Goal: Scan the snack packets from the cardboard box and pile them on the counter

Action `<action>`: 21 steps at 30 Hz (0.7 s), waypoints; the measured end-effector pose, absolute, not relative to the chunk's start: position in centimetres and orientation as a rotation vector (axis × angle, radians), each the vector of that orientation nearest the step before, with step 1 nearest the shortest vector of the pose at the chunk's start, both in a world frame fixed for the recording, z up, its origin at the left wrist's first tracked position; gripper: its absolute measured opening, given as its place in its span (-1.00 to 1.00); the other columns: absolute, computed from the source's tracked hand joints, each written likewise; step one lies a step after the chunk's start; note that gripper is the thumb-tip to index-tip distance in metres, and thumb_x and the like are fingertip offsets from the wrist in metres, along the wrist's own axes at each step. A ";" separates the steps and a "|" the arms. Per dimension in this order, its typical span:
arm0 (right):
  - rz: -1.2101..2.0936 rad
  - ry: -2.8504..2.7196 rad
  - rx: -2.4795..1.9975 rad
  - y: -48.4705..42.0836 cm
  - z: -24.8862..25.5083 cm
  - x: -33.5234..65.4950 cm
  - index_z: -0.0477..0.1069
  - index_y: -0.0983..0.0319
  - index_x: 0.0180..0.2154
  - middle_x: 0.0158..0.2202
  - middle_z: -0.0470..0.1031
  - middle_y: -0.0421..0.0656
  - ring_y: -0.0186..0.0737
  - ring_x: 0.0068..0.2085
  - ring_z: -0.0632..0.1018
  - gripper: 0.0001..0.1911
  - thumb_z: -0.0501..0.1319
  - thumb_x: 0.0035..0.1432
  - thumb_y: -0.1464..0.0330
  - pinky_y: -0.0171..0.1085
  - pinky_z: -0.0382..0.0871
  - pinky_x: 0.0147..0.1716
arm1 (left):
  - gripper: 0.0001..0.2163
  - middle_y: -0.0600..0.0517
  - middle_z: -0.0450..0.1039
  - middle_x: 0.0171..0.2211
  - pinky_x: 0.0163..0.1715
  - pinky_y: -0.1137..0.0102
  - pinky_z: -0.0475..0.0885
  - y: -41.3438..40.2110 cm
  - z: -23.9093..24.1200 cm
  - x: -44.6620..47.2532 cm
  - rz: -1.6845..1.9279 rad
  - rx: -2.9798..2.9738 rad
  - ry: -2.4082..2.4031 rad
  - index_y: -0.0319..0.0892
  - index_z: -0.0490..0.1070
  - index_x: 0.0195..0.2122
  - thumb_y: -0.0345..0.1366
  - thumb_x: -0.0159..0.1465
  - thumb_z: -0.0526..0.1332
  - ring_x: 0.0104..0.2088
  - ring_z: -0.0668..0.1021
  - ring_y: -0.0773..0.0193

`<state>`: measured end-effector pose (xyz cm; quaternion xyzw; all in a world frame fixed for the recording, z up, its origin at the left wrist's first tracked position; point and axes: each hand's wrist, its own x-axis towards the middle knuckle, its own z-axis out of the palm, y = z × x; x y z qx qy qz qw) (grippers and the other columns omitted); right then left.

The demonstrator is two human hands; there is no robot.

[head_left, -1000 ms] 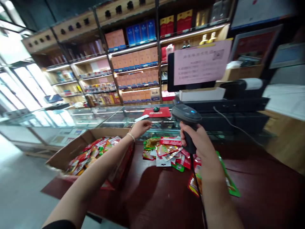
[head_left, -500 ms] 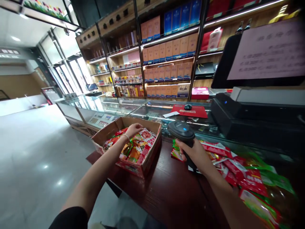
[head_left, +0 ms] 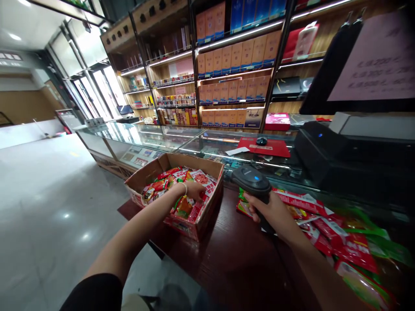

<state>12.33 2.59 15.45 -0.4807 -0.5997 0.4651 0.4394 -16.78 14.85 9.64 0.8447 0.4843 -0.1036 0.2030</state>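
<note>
My left hand (head_left: 195,191) reaches down into an open cardboard box (head_left: 181,224) full of shiny snack packets (head_left: 158,185). Its fingers are closed at the edge of a red and white snack packet (head_left: 198,209) near the box's right side; the fingertips are partly hidden. To the right of the box, my right hand (head_left: 267,207) is wrapped round the handle of a black barcode scanner (head_left: 252,179). A blue light glows on the scanner's top, and its head points toward the box. Beside and beneath my right forearm lies a pile of red and green snack packets (head_left: 330,229).
The box and pile rest on a dark red wooden table (head_left: 223,263). Behind it runs a glass display counter (head_left: 181,136) with a red mat (head_left: 279,149) and a black mouse (head_left: 261,141). A monitor (head_left: 320,86) with pink paper on it stands at the right.
My left hand has moved right and down within the box, onto the packets near its right side. The scanner stays in my right hand. The view has shifted slightly.
</note>
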 end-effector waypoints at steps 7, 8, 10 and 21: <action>1.168 -1.489 -1.123 2.7 15.3 13.1 0.25 0.22 -0.52 -0.70 0.31 -0.28 -0.38 -0.69 0.35 -0.61 0.25 0.08 0.06 -0.38 0.22 -0.67 | -0.62 0.09 0.43 -0.48 -0.50 0.41 0.49 15.5 12.6 -18.9 0.837 1.658 1.499 -0.19 0.28 -0.33 -0.13 -0.02 0.40 -0.51 0.53 0.31; 1.165 -1.498 -1.109 2.7 15.4 13.2 0.25 0.22 -0.53 -0.69 0.32 -0.28 -0.38 -0.69 0.36 -0.60 0.24 0.09 0.06 -0.38 0.21 -0.66 | -0.61 0.08 0.44 -0.47 -0.50 0.39 0.51 15.6 12.9 -19.1 0.987 1.576 1.510 -0.20 0.27 -0.33 -0.13 -0.03 0.41 -0.49 0.55 0.30; 1.168 -1.512 -1.088 2.7 15.7 13.3 0.26 0.22 -0.54 -0.68 0.33 -0.27 -0.39 -0.68 0.36 -0.61 0.24 0.10 0.08 -0.39 0.20 -0.66 | -0.60 0.06 0.45 -0.47 -0.48 0.37 0.53 15.7 13.4 -19.1 1.177 1.453 1.494 -0.22 0.27 -0.34 -0.14 -0.04 0.43 -0.47 0.56 0.27; 1.112 -1.558 -1.175 3.1 14.9 13.2 0.25 0.19 -0.26 -0.66 0.32 -0.35 -0.36 -0.72 0.35 -0.63 0.24 0.08 0.06 -0.37 0.22 -0.70 | -0.63 0.04 0.48 -0.47 -0.49 0.48 0.48 15.6 14.9 -18.9 1.692 1.087 1.145 -0.25 0.37 -0.30 -0.13 -0.01 0.41 -0.53 0.53 0.38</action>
